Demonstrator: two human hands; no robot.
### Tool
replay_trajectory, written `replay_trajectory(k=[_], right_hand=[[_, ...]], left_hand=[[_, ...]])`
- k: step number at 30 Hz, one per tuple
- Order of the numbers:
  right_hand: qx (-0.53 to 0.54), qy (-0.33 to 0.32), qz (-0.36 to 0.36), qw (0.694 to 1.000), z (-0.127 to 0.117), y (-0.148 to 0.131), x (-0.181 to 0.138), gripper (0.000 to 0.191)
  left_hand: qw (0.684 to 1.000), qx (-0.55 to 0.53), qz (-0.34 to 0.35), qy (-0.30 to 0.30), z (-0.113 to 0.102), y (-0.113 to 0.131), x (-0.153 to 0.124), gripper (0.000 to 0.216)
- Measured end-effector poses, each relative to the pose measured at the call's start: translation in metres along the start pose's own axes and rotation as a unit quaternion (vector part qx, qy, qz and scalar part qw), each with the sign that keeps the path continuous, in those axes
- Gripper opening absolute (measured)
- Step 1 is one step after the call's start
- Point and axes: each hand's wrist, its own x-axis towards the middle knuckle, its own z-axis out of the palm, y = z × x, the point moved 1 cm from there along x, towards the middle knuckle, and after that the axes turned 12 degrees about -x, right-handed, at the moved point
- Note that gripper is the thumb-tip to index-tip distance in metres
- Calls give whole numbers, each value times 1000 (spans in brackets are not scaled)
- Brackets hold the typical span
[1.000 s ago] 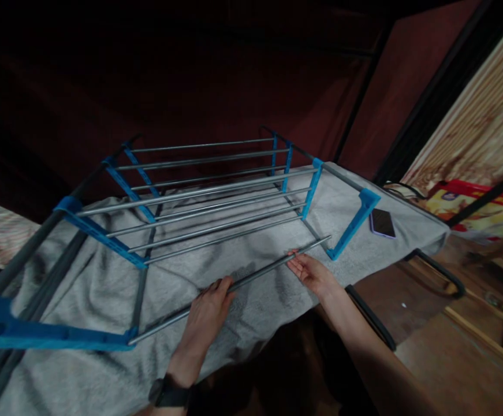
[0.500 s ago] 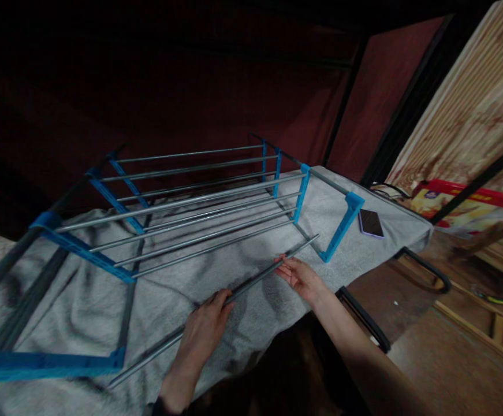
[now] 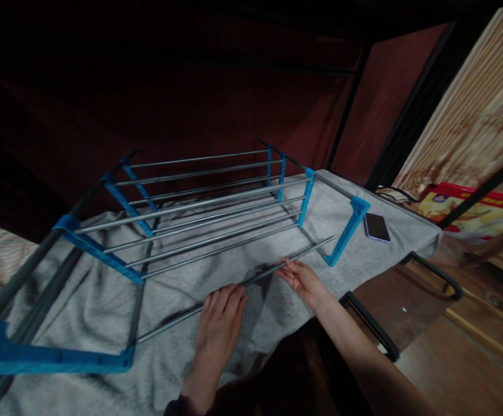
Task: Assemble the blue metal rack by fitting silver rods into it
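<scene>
Head cam: one rod in both hands, ends not matched up

Okay, closest to us first. Our left hand (image 3: 222,315) is curled over a metal rod (image 3: 260,276), and our right hand (image 3: 301,280) has the same rod narrowly between its fingertips, farther along. The rod slants over the gray cloth (image 3: 160,370), in front of the rack.

Its left tip sits just beside the inner end of the near-left blue bracket (image 3: 56,359); can't tell if it's touching. Its right tip is just beside the right blue bracket (image 3: 349,231), above that one's lower end, so we'd say not seated there.

Our read: we're at the lining-up step. Next move probably calls for settling the left tip first, then dropping the right tip level with the bracket's foot, both hands steady so it doesn't roll. Biggest risk is one end popping out while we fuss with the other.

Behind that, the fitted rods (image 3: 190,205) already span their blue brackets. Phone (image 3: 376,227) is off to the right, and farther back there's a dark red panel (image 3: 190,110).
</scene>
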Motion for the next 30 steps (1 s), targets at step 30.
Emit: replay_trajectory(k=[30], right_hand=[[-64, -171, 30, 983, 41, 2, -30, 28]], left_hand=[[801, -536, -204, 172, 19, 25, 20, 20]])
